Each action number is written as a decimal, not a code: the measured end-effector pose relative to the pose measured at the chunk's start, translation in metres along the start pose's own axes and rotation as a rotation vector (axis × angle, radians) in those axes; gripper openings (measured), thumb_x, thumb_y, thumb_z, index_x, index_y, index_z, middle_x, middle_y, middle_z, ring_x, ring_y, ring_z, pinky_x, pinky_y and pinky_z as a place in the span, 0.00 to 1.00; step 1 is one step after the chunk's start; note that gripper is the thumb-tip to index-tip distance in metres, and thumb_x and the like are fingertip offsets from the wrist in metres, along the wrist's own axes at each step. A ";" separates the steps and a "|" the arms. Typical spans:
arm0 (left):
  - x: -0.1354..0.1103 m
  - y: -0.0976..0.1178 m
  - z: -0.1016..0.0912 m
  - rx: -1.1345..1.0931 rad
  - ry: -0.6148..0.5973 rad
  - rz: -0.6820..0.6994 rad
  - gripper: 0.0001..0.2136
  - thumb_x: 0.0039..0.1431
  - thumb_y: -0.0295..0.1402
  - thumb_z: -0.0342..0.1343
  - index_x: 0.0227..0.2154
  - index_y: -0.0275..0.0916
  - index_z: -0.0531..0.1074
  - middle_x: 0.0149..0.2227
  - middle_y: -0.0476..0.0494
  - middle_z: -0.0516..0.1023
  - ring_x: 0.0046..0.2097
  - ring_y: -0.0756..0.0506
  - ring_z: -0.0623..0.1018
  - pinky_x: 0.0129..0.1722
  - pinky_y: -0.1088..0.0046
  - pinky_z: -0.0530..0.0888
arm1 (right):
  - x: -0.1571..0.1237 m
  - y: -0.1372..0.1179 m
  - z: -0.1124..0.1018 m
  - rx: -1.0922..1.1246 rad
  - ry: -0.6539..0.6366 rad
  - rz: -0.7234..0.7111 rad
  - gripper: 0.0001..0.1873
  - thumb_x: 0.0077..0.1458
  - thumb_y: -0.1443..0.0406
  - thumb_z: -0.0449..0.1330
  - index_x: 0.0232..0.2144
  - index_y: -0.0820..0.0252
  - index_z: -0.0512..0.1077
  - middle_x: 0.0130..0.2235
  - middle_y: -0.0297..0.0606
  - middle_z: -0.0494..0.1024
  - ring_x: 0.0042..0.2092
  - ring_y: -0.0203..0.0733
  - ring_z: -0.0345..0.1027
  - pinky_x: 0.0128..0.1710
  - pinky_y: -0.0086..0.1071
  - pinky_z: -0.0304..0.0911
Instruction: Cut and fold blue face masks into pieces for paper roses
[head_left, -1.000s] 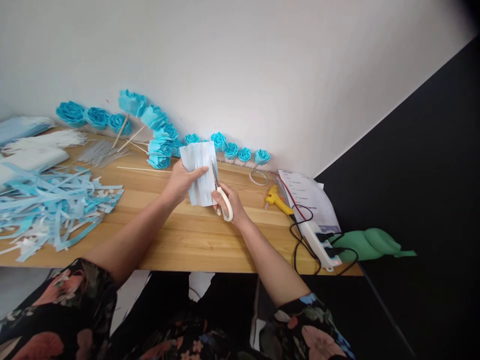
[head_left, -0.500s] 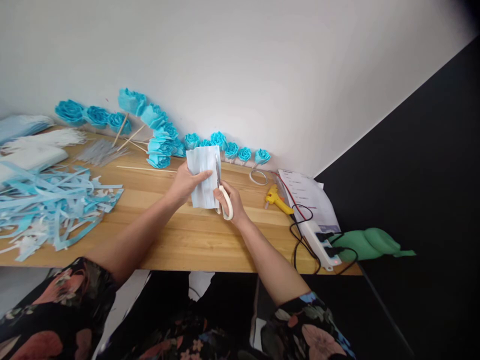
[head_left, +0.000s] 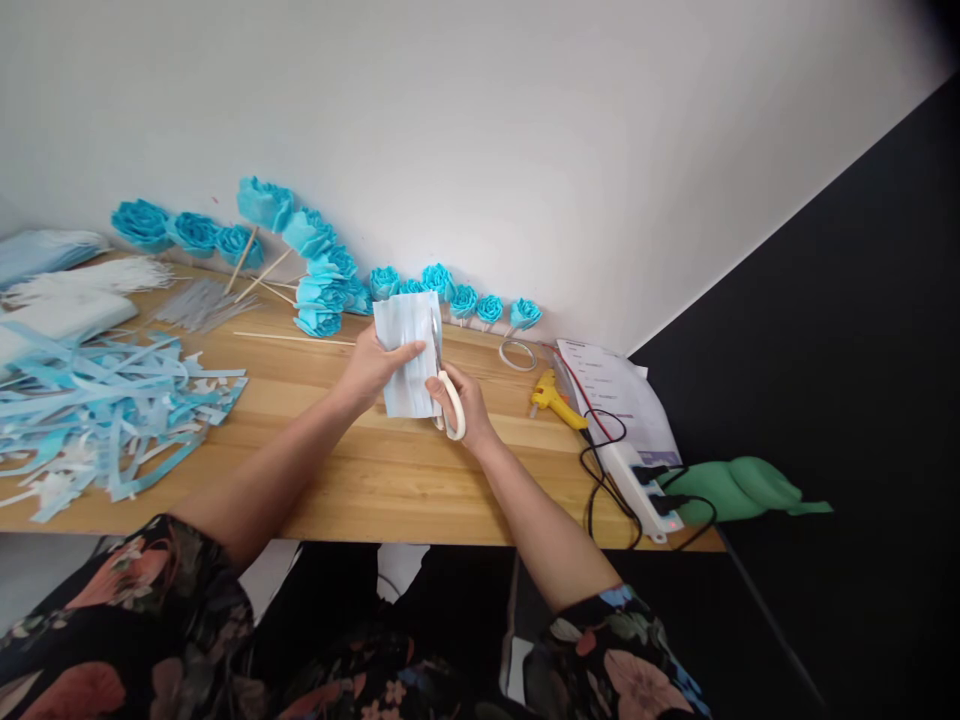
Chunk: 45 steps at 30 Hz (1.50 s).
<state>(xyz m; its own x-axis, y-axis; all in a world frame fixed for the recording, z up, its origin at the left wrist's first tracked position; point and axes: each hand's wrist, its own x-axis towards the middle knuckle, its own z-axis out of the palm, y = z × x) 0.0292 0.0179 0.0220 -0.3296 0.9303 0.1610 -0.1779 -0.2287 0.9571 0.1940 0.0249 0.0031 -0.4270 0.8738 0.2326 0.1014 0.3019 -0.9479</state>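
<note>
A pale blue pleated face mask sheet (head_left: 405, 385) is held up over the table's middle. My left hand (head_left: 371, 368) grips it from the left, thumb lying across its front and the other fingers hidden behind. My right hand (head_left: 466, 405) is closed around the white handles of a pair of scissors (head_left: 452, 408). Their metal blades point away from me along the right edge of the sheet, touching it. Whether the blades are parted is hard to make out.
Blue crepe-like flowers (head_left: 322, 290), some on sticks, line the wall. Cut blue and white strips (head_left: 135, 410) are heaped at left, near stacked white sheets (head_left: 67, 320). At right are a tape ring (head_left: 517, 354), a yellow glue gun (head_left: 556, 402), a power strip (head_left: 637, 490) with cables and a green object (head_left: 742, 487).
Almost nothing differs. The scissors' blades have shifted slightly along the right edge of the sheet; both hands stay in about the same place.
</note>
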 end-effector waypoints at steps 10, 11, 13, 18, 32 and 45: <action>0.000 -0.001 -0.001 0.008 0.004 -0.007 0.28 0.38 0.42 0.73 0.43 0.34 0.75 0.43 0.37 0.83 0.46 0.35 0.82 0.47 0.58 0.79 | 0.001 0.002 0.000 -0.022 0.003 -0.049 0.26 0.53 0.44 0.65 0.40 0.60 0.77 0.28 0.32 0.68 0.29 0.35 0.58 0.29 0.29 0.57; 0.000 -0.001 -0.001 0.009 0.004 -0.010 0.29 0.38 0.42 0.73 0.43 0.34 0.75 0.43 0.37 0.83 0.46 0.35 0.82 0.47 0.58 0.79 | 0.002 0.002 0.000 -0.022 0.002 -0.048 0.26 0.53 0.44 0.65 0.39 0.60 0.77 0.28 0.32 0.68 0.29 0.35 0.58 0.29 0.29 0.57; 0.000 0.000 -0.001 0.013 0.007 -0.021 0.29 0.38 0.42 0.73 0.43 0.34 0.75 0.43 0.37 0.83 0.45 0.35 0.82 0.46 0.58 0.79 | 0.002 0.002 0.000 -0.016 -0.002 -0.044 0.25 0.53 0.44 0.66 0.38 0.60 0.77 0.27 0.32 0.68 0.28 0.35 0.58 0.28 0.29 0.57; -0.001 0.000 0.000 0.001 0.008 -0.022 0.30 0.38 0.44 0.74 0.44 0.34 0.76 0.43 0.36 0.83 0.46 0.35 0.81 0.46 0.59 0.78 | 0.002 0.002 0.001 0.013 -0.014 -0.017 0.24 0.52 0.44 0.66 0.36 0.58 0.75 0.25 0.31 0.67 0.27 0.35 0.59 0.26 0.28 0.56; 0.003 0.006 -0.004 -0.065 0.100 -0.063 0.28 0.35 0.47 0.76 0.37 0.33 0.78 0.38 0.36 0.83 0.41 0.36 0.82 0.41 0.62 0.80 | 0.001 -0.002 -0.001 0.004 -0.086 0.010 0.36 0.53 0.37 0.61 0.48 0.59 0.76 0.29 0.34 0.71 0.29 0.38 0.62 0.29 0.30 0.61; -0.001 0.006 -0.001 -0.002 0.093 -0.087 0.26 0.36 0.47 0.75 0.33 0.33 0.78 0.36 0.35 0.83 0.42 0.32 0.83 0.39 0.60 0.81 | 0.001 0.000 -0.003 -0.040 -0.069 -0.019 0.36 0.53 0.36 0.60 0.45 0.59 0.77 0.31 0.37 0.73 0.33 0.41 0.65 0.33 0.32 0.63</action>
<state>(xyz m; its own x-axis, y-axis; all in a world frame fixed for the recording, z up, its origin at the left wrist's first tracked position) 0.0272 0.0154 0.0276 -0.3975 0.9160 0.0540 -0.2113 -0.1487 0.9660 0.1956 0.0270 0.0043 -0.4901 0.8398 0.2337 0.1277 0.3344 -0.9337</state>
